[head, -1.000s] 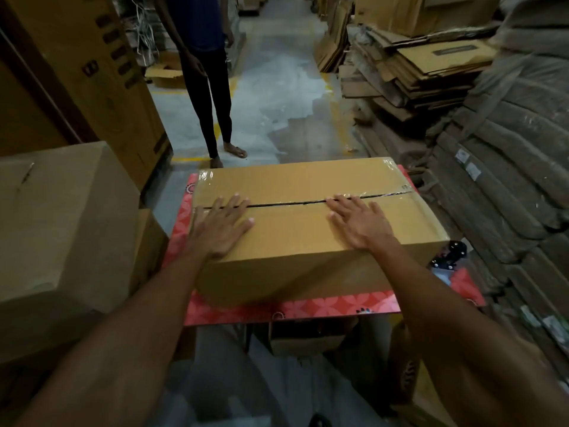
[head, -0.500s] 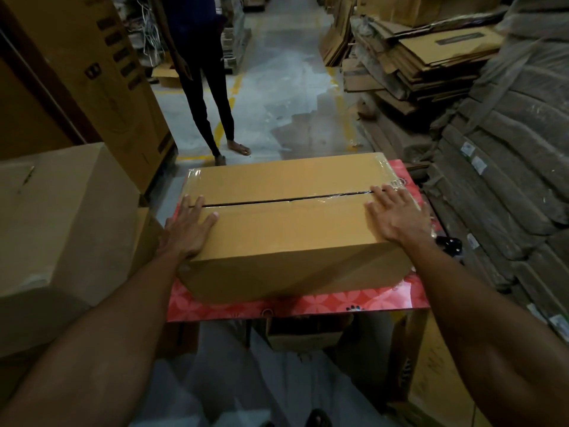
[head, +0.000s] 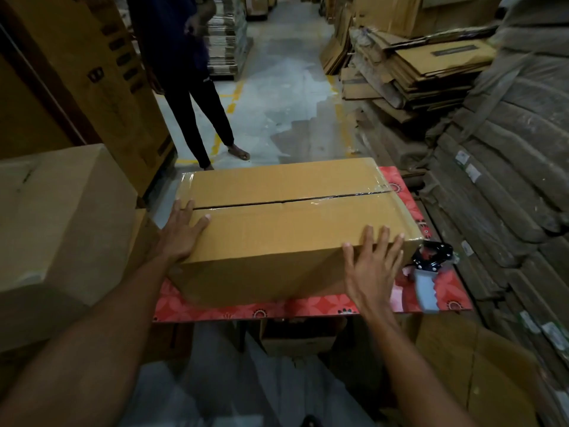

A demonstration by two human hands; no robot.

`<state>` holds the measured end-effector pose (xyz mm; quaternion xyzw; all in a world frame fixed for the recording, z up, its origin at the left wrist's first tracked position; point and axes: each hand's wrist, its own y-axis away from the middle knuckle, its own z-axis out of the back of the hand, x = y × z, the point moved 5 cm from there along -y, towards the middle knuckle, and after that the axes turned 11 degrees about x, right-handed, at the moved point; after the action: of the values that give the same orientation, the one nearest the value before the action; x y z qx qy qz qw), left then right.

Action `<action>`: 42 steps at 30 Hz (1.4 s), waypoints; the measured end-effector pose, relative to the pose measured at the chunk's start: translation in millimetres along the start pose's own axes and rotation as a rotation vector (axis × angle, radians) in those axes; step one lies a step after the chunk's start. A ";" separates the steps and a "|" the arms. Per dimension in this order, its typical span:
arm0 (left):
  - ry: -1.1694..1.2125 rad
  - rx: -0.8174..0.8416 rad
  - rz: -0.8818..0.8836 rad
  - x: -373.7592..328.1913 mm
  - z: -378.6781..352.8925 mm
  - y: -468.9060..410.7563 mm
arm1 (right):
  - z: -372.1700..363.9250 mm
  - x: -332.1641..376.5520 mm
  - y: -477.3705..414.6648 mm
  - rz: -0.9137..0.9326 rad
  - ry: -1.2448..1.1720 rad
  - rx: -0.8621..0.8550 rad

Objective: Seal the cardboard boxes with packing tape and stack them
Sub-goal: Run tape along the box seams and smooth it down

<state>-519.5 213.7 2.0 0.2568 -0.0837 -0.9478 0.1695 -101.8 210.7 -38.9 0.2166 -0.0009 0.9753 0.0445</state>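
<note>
both hands flat on the taped box

the left hand (head: 181, 238) lay spread against the left end of the cardboard box (head: 277, 241). its fingers were straight and reached over the top edge, one fingertip near the left end of the seam. the right hand (head: 371, 266) pressed on the near right corner, fingers wide and straight, their tips over the top edge. neither hand curled round anything.

the box sat on a red patterned board (head: 308, 307), with its long side toward the wearer. clear packing tape (head: 345, 197) ran along the middle seam and folded down over the right end. the seam showed as a dark line beneath it.

a tape dispenser (head: 429, 263) lay on the board just beside the box's right end, near the right hand but apart from it. to the left a larger plain box (head: 61, 217) stood close against the board, beside the left forearm. tall printed cartons (head: 92, 72) rose behind it. a person in dark clothes (head: 184, 87) stood on the patchy floor (head: 277, 87) just beyond the far left corner of the box. to the right, flattened cardboard (head: 431, 66) lay in heaps, and stacked grey bundles (head: 508, 180) crowded the board's right side. under the board another carton (head: 295, 339) showed dimly.
</note>
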 end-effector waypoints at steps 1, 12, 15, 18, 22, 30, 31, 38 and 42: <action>0.048 -0.040 0.012 1.2 0.5 1.8 | 0.7 -3.9 -5.6 0.033 -0.011 0.009; 0.080 -0.078 0.135 -53.7 -49.0 120.6 | 7.8 -12.8 -77.3 -0.075 -0.554 0.060; -0.232 -0.210 0.064 -76.4 -44.3 138.9 | 1.3 15.4 -55.8 -0.078 -0.705 0.145; -0.092 -0.286 -0.028 -64.9 -11.3 103.2 | -14.4 31.4 -22.7 -0.105 -0.718 0.302; 0.186 0.079 0.079 -6.9 -10.5 44.8 | -43.6 51.5 25.3 -0.102 -0.765 0.446; 0.480 -0.143 0.151 -18.8 -39.2 55.3 | 18.3 57.4 -23.9 0.108 -0.728 0.271; 0.566 -0.132 0.148 -19.3 -45.4 57.4 | 19.7 57.0 -29.4 0.087 -0.726 0.251; 1.244 0.214 0.235 -16.1 -76.7 66.0 | -9.3 47.1 23.7 -0.076 -0.904 0.361; 1.261 0.083 0.200 -27.2 -58.9 71.1 | -13.2 55.7 15.8 -0.106 -1.081 0.395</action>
<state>-447.3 153.4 -18.4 0.7623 -0.0280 -0.5904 0.2636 -159.0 200.1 -27.0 0.6881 0.1696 0.7040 0.0453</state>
